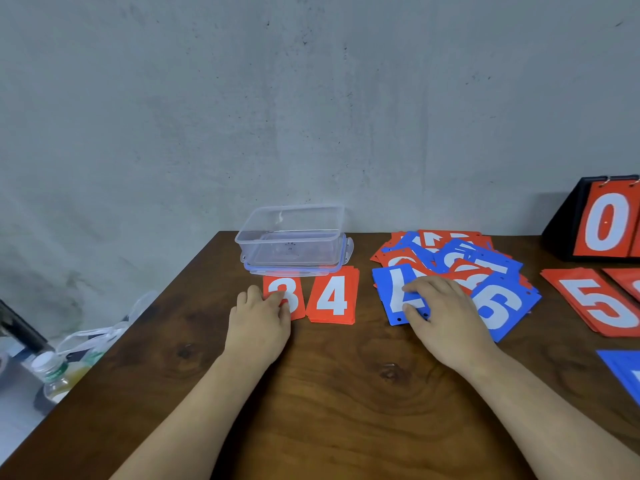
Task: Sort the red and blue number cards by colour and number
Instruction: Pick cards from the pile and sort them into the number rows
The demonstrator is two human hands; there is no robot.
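The blue card (394, 289) lies flat on the bench (329, 393) at the near edge of the mixed pile (450, 258). We judge it thin, light and slick, best slid clear and then lifted by an edge. Our right grip (446, 313) presses on it, released and grasping nothing; our left grip (259, 320), also released, touches the red 3 card (296, 303).

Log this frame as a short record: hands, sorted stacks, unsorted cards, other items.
left hand: fingertips on the red 3 card, grip unclear
right hand: fingers flat on a blue card, number partly hidden
sorted: red 4 stack beside the red 3 card; red 5 stack far right
unsorted: mixed pile of red and blue cards, blue 6 card at its near edge
other: clear container behind the red cards; scoreboard showing 0; wooden table
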